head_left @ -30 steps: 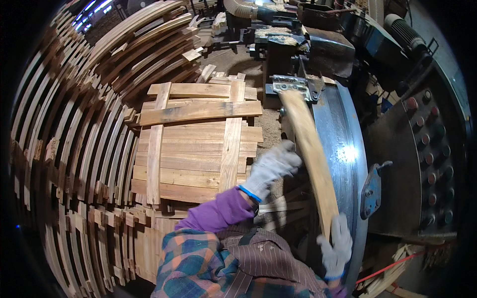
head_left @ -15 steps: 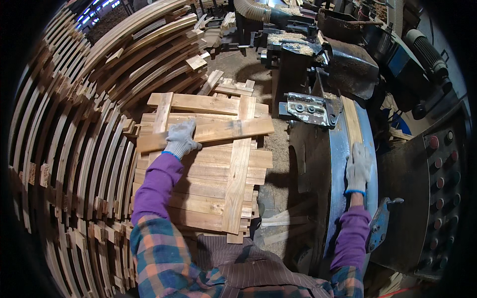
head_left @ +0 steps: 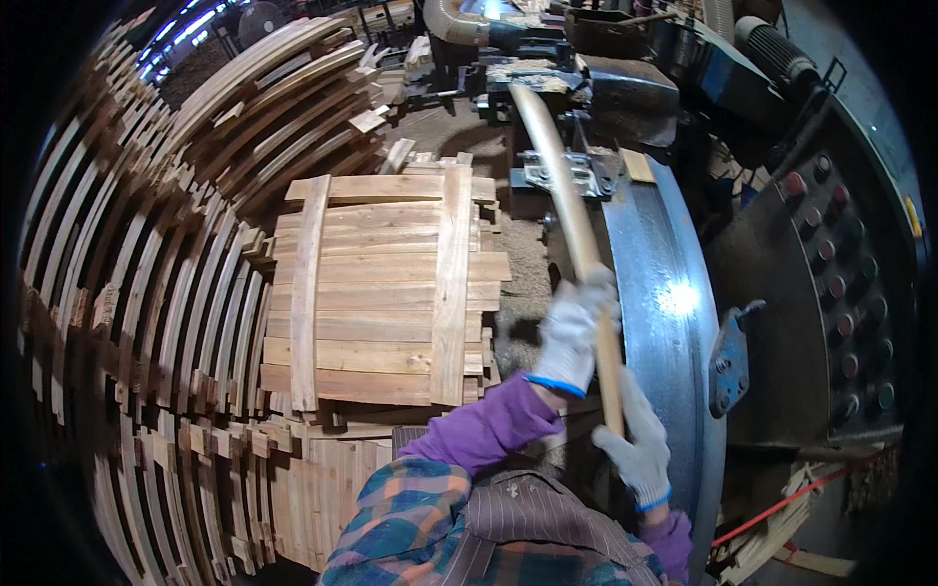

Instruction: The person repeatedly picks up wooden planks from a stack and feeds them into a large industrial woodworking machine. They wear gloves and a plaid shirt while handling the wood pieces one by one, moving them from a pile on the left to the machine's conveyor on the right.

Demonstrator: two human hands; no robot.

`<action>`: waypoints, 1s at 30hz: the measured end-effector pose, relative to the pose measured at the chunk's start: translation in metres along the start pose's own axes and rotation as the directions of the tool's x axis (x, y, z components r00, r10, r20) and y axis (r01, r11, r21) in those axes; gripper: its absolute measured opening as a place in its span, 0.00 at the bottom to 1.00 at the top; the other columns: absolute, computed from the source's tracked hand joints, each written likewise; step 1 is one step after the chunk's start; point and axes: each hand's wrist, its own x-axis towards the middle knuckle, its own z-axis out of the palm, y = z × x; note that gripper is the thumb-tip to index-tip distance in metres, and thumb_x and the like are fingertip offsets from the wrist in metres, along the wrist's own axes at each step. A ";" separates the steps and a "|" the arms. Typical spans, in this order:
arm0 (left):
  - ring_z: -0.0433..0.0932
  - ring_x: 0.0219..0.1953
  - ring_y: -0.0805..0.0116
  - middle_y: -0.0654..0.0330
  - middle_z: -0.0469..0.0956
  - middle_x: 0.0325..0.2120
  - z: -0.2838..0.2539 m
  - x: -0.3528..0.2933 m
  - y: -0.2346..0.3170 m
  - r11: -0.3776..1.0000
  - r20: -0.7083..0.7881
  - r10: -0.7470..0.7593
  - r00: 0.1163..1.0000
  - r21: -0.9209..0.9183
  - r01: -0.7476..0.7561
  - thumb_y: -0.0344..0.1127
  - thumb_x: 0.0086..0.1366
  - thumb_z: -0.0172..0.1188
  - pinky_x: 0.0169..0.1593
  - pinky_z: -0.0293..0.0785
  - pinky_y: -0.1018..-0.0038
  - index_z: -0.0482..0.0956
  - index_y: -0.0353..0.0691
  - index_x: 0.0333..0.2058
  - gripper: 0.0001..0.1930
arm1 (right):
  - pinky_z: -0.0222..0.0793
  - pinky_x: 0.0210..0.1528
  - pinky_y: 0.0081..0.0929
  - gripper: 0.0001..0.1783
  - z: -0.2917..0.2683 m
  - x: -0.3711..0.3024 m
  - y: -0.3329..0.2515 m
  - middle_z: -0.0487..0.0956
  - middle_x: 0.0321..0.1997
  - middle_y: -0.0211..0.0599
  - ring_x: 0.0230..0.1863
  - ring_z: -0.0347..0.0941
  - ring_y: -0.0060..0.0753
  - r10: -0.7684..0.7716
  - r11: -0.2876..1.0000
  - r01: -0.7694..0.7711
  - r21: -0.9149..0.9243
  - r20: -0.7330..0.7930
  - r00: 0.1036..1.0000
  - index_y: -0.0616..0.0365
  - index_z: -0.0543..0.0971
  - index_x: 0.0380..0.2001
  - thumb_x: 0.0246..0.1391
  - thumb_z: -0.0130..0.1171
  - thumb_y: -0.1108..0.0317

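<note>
Plank (head_left: 578,230) slants 1 to 4 o'clock; left hand (head_left: 575,327) grips it, right hand (head_left: 640,444) at near end, hold unclear. Shiny metal table (head_left: 664,361) 3 o'clock, button panel (head_left: 777,313) beyond; stacked boards (head_left: 371,295) 9 o'clock.

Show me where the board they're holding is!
Head view, right of centre: the wooden board is in the left hand, left of the metal table.
</note>
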 end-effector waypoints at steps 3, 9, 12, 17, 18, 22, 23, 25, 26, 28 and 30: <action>0.71 0.39 0.65 0.54 0.71 0.43 -0.012 -0.010 -0.026 0.905 -0.181 0.015 0.983 0.420 0.064 0.52 0.65 0.53 0.38 0.73 0.69 0.66 0.38 0.54 0.27 | 0.62 0.65 0.39 0.42 -0.024 -0.073 0.013 0.67 0.65 0.60 0.64 0.66 0.59 0.174 0.972 -0.201 -0.123 -0.198 0.965 0.66 0.66 0.63 0.44 0.68 0.65; 0.59 0.65 0.48 0.42 0.58 0.64 -0.137 -0.015 0.111 -0.639 -0.067 0.641 0.765 0.505 0.580 0.65 0.47 0.67 0.61 0.64 0.50 0.48 0.33 0.68 0.60 | 0.58 0.67 0.43 0.34 -0.017 -0.070 0.065 0.67 0.66 0.54 0.65 0.63 0.56 0.032 0.598 -0.275 -0.753 -0.320 0.947 0.62 0.68 0.63 0.51 0.60 0.65; 0.68 0.56 0.49 0.48 0.63 0.58 -0.129 -0.030 0.122 -0.740 -0.083 0.609 0.789 0.299 0.602 0.55 0.46 0.71 0.52 0.69 0.53 0.45 0.39 0.69 0.58 | 0.59 0.64 0.43 0.25 -0.031 0.045 0.108 0.70 0.61 0.49 0.63 0.63 0.54 -0.263 0.406 -0.094 -0.909 -0.215 0.941 0.61 0.72 0.56 0.55 0.56 0.64; 0.75 0.48 0.55 0.51 0.69 0.54 -0.112 -0.021 0.143 -0.391 -0.258 0.656 0.709 0.688 0.612 0.42 0.48 0.73 0.46 0.76 0.60 0.52 0.36 0.67 0.51 | 0.63 0.56 0.43 0.19 -0.060 0.199 0.153 0.73 0.50 0.44 0.54 0.67 0.48 -0.293 0.432 -0.071 -0.899 -0.214 0.932 0.55 0.75 0.48 0.54 0.57 0.62; 0.76 0.47 0.56 0.50 0.70 0.54 -0.097 -0.022 0.149 -0.058 -0.381 0.600 0.703 0.856 0.514 0.39 0.49 0.72 0.47 0.77 0.63 0.54 0.35 0.67 0.49 | 0.64 0.56 0.43 0.19 -0.065 0.216 0.162 0.74 0.49 0.44 0.53 0.67 0.48 -0.303 0.435 -0.063 -0.898 -0.212 0.929 0.55 0.76 0.49 0.54 0.58 0.62; 0.76 0.35 0.72 0.53 0.74 0.39 -0.059 -0.032 0.141 0.645 -0.327 0.482 0.813 0.760 -0.076 0.21 0.51 0.65 0.31 0.78 0.82 0.61 0.43 0.66 0.42 | 0.65 0.56 0.45 0.25 -0.051 0.238 0.124 0.75 0.53 0.44 0.53 0.70 0.50 0.005 0.826 -0.165 -0.539 -0.286 0.958 0.57 0.74 0.52 0.56 0.58 0.53; 0.75 0.34 0.75 0.54 0.74 0.39 -0.043 -0.035 0.124 0.754 -0.245 0.438 0.865 0.624 -0.205 0.20 0.53 0.62 0.29 0.76 0.86 0.60 0.45 0.67 0.41 | 0.60 0.65 0.41 0.38 -0.035 0.224 0.127 0.69 0.65 0.50 0.64 0.66 0.50 -0.153 0.982 0.116 -0.152 -0.263 0.953 0.60 0.66 0.65 0.61 0.54 0.44; 0.73 0.34 0.77 0.54 0.72 0.39 -0.041 -0.039 0.082 0.949 0.050 0.315 0.948 -0.035 -0.313 0.21 0.55 0.62 0.27 0.73 0.88 0.58 0.47 0.68 0.42 | 0.42 0.75 0.34 0.60 -0.015 0.161 0.031 0.52 0.74 0.57 0.76 0.46 0.47 -0.087 0.996 0.083 0.034 0.170 0.982 0.61 0.49 0.72 0.52 0.52 0.26; 0.72 0.34 0.78 0.54 0.71 0.40 -0.027 -0.034 0.052 0.943 0.156 0.304 0.940 -0.193 -0.273 0.22 0.55 0.63 0.26 0.73 0.88 0.57 0.47 0.68 0.42 | 0.42 0.75 0.35 0.65 -0.014 0.124 0.014 0.50 0.75 0.55 0.76 0.45 0.48 -0.153 0.987 0.131 0.098 0.275 0.949 0.61 0.46 0.72 0.47 0.51 0.22; 0.72 0.32 0.79 0.54 0.71 0.41 0.000 -0.037 0.007 0.950 0.070 0.298 0.952 0.070 -0.303 0.27 0.58 0.63 0.25 0.73 0.88 0.57 0.45 0.68 0.39 | 0.48 0.73 0.34 0.53 -0.007 0.058 -0.003 0.56 0.73 0.56 0.75 0.51 0.46 -0.112 0.994 0.112 0.014 0.261 0.959 0.65 0.53 0.70 0.53 0.59 0.40; 0.71 0.28 0.79 0.54 0.73 0.40 -0.011 -0.044 -0.029 0.977 0.060 0.183 0.981 0.095 -0.189 0.34 0.64 0.60 0.25 0.73 0.88 0.60 0.42 0.66 0.32 | 0.53 0.70 0.30 0.46 -0.011 0.012 -0.030 0.64 0.69 0.55 0.70 0.60 0.43 0.224 0.974 -0.224 -0.007 0.091 0.970 0.69 0.59 0.67 0.44 0.61 0.66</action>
